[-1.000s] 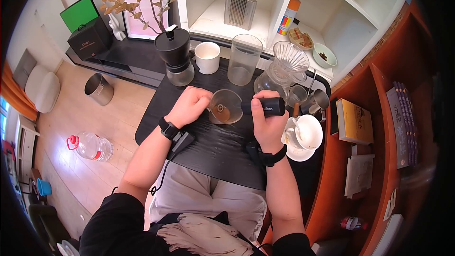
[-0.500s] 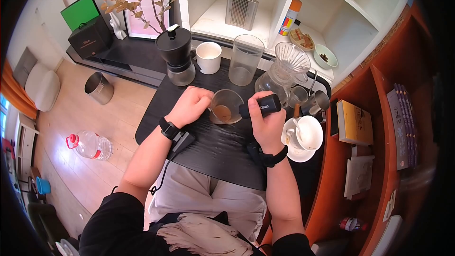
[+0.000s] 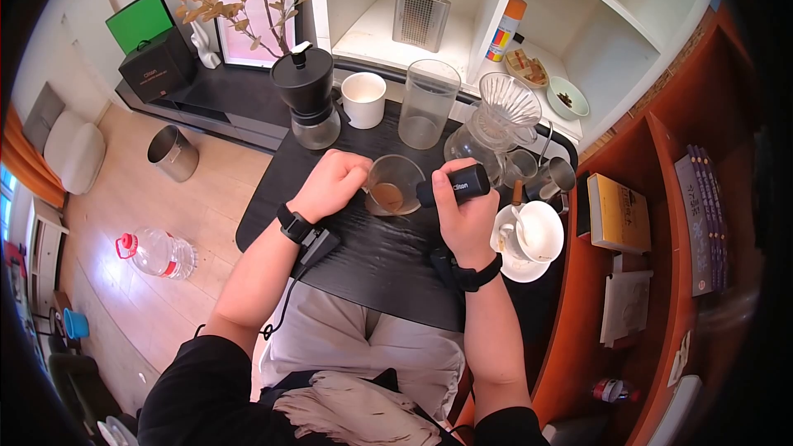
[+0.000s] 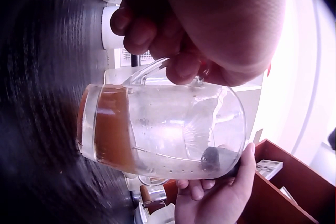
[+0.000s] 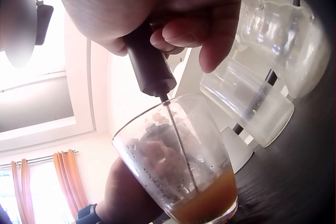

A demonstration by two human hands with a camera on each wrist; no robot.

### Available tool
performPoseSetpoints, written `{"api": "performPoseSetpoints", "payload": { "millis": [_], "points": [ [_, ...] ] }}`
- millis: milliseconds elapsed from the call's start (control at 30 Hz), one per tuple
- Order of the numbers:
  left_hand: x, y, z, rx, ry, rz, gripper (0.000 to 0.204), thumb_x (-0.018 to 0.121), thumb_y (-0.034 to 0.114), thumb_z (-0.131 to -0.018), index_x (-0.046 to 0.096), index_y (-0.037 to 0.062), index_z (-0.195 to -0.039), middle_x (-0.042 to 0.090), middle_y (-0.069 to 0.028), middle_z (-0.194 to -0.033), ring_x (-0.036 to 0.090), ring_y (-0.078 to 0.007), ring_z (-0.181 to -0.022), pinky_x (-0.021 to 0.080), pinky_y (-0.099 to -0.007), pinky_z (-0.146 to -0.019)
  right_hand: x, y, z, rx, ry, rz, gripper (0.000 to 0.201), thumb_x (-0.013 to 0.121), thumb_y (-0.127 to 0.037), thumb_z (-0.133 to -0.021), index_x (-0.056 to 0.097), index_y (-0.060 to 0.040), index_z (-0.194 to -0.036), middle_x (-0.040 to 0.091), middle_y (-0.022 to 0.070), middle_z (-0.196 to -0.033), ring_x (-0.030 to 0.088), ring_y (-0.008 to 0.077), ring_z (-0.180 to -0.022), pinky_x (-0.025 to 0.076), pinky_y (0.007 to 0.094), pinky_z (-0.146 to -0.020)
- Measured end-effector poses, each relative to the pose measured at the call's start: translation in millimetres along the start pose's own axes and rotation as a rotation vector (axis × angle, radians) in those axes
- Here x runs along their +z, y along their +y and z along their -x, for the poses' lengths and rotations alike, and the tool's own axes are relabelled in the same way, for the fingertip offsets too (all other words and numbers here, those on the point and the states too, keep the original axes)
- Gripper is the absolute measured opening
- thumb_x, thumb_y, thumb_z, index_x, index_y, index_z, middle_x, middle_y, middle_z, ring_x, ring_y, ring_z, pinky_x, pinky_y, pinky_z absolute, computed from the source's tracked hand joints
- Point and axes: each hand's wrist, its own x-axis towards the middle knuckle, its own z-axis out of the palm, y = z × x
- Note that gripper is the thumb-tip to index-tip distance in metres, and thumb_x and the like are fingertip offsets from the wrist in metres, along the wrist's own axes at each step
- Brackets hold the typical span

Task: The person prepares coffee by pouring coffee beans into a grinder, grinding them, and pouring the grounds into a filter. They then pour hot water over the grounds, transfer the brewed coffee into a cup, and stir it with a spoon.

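My left hand (image 3: 329, 185) grips the handle of a clear glass mug (image 4: 163, 129), which stands on the black tabletop. A shallow layer of brown liquid (image 4: 113, 127) fills the mug's bottom. In my right hand (image 3: 471, 227) is a black handheld milk frother (image 3: 464, 185), held tilted at the mug's right side. The frother's thin metal wand (image 5: 180, 148) reaches down through the mug's mouth in the right wrist view. Its lower end is in the brown liquid, and the tip is hidden there.
Behind the mug stand a coffee grinder (image 3: 302, 87), a white paper cup (image 3: 363, 101), a tall glass (image 3: 428, 107) and a glass dripper (image 3: 507, 103) on a server. A white cup on a saucer (image 3: 520, 268) and a metal pitcher (image 3: 555, 175) are at the right.
Over the last second the frother has tilted more steeply and its whisk ring, visible above the bottom of the mug before, has gone down into the liquid. My left hand stays on the mug.
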Motion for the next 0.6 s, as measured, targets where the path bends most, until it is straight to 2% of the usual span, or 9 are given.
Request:
{"api": "performPoseSetpoints", "payload": {
  "millis": [167,233,367,433,600],
  "points": [
    [0.4,0.9,0.2,-0.002,-0.007,0.008,0.028,0.048,0.015,-0.091,0.059,-0.0050,-0.076,0.059,-0.0169,-0.067,0.056,-0.0273,-0.060,0.048,-0.0389,-0.064,0.6,0.3,0.7,-0.001,0.003,0.003,0.023,0.077,-0.026,-0.099,0.069,-0.0049,-0.093,0.065,0.0017,-0.066,0.059,0.0078,-0.058,0.047,0.0256,-0.057],
    [2.1,2.8,0.6,0.031,0.012,0.048,0.026,0.046,0.012,-0.093,0.051,-0.0048,-0.074,0.046,-0.0080,-0.062,0.043,-0.0161,-0.058,0.038,-0.0349,-0.058,1.0,-0.3,0.9,-0.001,0.002,0.004,0.023,0.077,-0.026,-0.099,0.069,-0.0050,-0.093,0.065,0.0015,-0.066,0.059,0.0078,-0.058,0.047,0.0255,-0.057],
    [1.8,3.1,0.9,0.031,0.014,0.048,0.026,0.046,0.012,-0.093,0.050,-0.0044,-0.073,0.046,-0.0079,-0.062,0.043,-0.0161,-0.058,0.038,-0.0349,-0.058,1.7,-0.5,1.7,-0.001,-0.001,-0.002,0.023,0.078,-0.026,-0.099,0.070,-0.0052,-0.093,0.064,0.0008,-0.066,0.059,0.0075,-0.058,0.047,0.0253,-0.057],
    [-0.1,1.5,0.3,-0.018,-0.004,0.005,0.028,0.048,0.015,-0.091,0.063,-0.0049,-0.078,0.064,-0.0162,-0.069,0.061,-0.0269,-0.063,0.050,-0.0377,-0.067,1.6,-1.4,1.7,-0.012,0.000,0.001,0.023,0.078,-0.026,-0.099,0.070,-0.0052,-0.093,0.064,0.0006,-0.066,0.058,0.0074,-0.058,0.047,0.0253,-0.057],
    [-0.6,0.4,-0.5,-0.014,-0.007,0.001,0.029,0.048,0.015,-0.092,0.064,-0.0051,-0.079,0.065,-0.0162,-0.070,0.062,-0.0268,-0.063,0.051,-0.0376,-0.067,1.8,-1.6,2.8,0.002,-0.008,-0.003,0.023,0.078,-0.026,-0.098,0.069,-0.0054,-0.093,0.065,0.0017,-0.068,0.059,0.0090,-0.059,0.047,0.0257,-0.058]
  ]
}}
